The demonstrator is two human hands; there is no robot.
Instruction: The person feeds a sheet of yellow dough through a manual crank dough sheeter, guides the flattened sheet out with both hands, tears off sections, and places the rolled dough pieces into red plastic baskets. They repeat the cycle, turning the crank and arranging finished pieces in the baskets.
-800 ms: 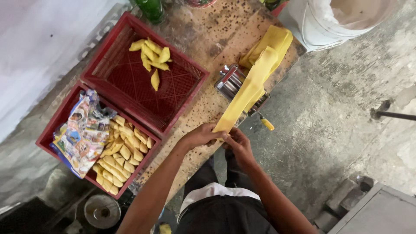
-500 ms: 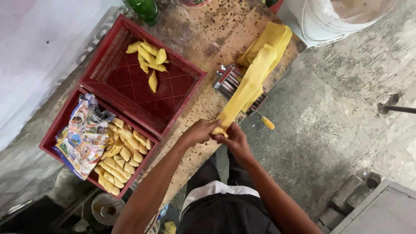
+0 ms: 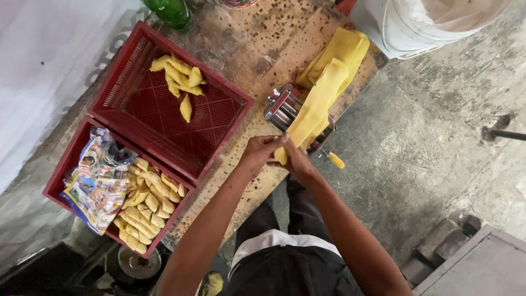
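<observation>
Seen from above, a person stands at a worn wooden board (image 3: 257,49) speckled with dark marks. A small metal dough roller (image 3: 285,107) sits near the board's edge and serves as the reference point here. A long yellow dough sheet (image 3: 323,93) lies draped over the roller, bunched in folds on the board beyond it and running down toward the person. Just below the roller, both hands meet on the sheet's near end: the left hand (image 3: 257,154) curls its fingers around it, and the right hand (image 3: 296,161) closes on it from the other side, the two hands touching. A yellow crank handle (image 3: 335,159) sticks out beside the right hand. To the left of the roller rests a red plastic crate (image 3: 126,77) holding a few yellow dough pieces (image 3: 178,79). Farther left and nearer the person, a second red crate (image 3: 66,175) holds many stacked pieces (image 3: 145,205) and a crumpled colourful wrapper (image 3: 96,178). Beyond the roller, a white bucket (image 3: 405,33) stands on grey concrete floor (image 3: 438,142).
</observation>
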